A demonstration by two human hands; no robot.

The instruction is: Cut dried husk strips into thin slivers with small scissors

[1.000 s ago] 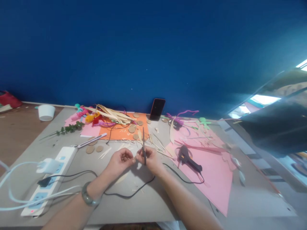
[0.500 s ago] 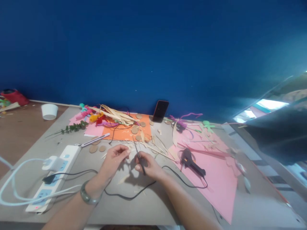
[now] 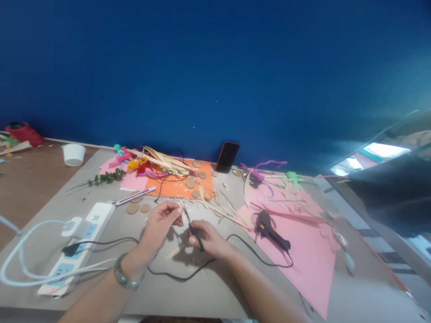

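— Where are the hands?
— Both are low over the grey worktop (image 3: 208, 291), close together; the left hand (image 3: 160, 223) has thumb and forefinger pressed together on a pale sliver (image 3: 181, 211), too small to identify.
— And the right hand (image 3: 208, 238)?
— Its fingers are curled around dark scissors (image 3: 191, 224); the blades slant up and left, their tips just beside the left fingertips; I cannot tell whether the blades are apart.
— What lies nearby?
— A black cable (image 3: 175, 276) loops under the wrists; a black glue gun (image 3: 269, 229) rests on pink paper (image 3: 303, 260) to the right; a white power strip (image 3: 84, 233) sits to the left; straw strips (image 3: 161, 161) and an orange sheet (image 3: 171, 187) lie behind; a phone (image 3: 228, 156) leans against the blue wall (image 3: 215, 67).
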